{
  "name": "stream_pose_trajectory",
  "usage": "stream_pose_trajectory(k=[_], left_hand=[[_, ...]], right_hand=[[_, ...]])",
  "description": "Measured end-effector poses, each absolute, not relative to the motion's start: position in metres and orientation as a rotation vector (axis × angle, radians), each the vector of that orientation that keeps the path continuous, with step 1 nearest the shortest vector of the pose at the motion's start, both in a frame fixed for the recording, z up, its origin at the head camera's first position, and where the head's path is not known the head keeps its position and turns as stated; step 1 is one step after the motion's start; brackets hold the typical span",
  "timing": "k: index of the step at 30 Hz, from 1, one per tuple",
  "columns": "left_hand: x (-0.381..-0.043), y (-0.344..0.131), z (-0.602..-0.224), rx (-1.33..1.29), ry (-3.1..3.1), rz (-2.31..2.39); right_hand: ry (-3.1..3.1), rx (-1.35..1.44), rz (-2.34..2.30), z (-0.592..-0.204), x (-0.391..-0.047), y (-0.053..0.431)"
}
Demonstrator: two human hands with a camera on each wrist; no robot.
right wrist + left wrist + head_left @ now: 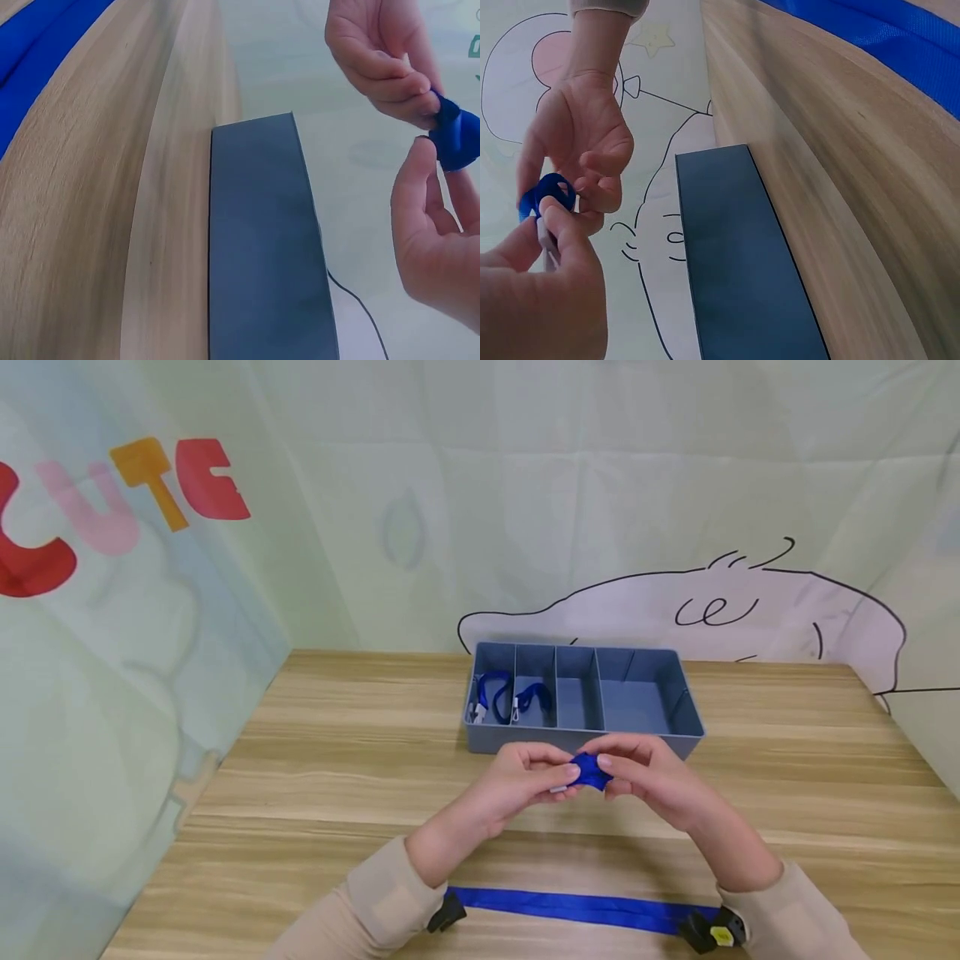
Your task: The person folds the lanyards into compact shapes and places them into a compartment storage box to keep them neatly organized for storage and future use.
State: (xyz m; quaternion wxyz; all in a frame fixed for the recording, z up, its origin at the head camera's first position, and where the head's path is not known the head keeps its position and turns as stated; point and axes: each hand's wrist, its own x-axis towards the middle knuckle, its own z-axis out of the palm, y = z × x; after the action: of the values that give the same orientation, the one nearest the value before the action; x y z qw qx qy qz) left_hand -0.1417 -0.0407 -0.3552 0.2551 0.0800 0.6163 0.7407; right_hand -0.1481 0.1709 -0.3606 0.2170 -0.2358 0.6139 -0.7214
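The bundled blue strap (591, 773) is pinched by the left hand (525, 777) and right hand (651, 774); its folds should be aligned snugly.

Folded strap (591, 772), ctr frame – royal blue; flat ribbon (570, 906), lower ctr – same blue. Divided box (637, 703): grey-blue, w/ blue lanyards (536, 692) inside. Tabletop (337, 760): lt brown, streaky woodgrain. Sleeves (390, 889) beige. Backdrop (360, 552) pale green; upper L letters (141, 456) red, pink, orange; R cartoon figure (630, 618) whitish, blk outline.
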Motion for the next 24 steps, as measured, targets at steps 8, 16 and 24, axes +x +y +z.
stream_pose_trajectory(k=[8,16,24], left_hand=[[-0.1427,-0.0433,-0.3567,0.191,1.661,2.031],[-0.1432,-0.0444,-0.3549,0.277,1.674,2.034],[-0.1427,-0.0439,-0.3536,0.232,1.729,1.977]], right_hand=[[1.735,-0.684,-1.962,-0.3594,-0.1456,0.1713],[1.632,-0.47,-2.072,-0.3556,-0.1457,0.1674],[1.939,-0.421,-1.946,-0.3554,-0.1441,0.1653]])
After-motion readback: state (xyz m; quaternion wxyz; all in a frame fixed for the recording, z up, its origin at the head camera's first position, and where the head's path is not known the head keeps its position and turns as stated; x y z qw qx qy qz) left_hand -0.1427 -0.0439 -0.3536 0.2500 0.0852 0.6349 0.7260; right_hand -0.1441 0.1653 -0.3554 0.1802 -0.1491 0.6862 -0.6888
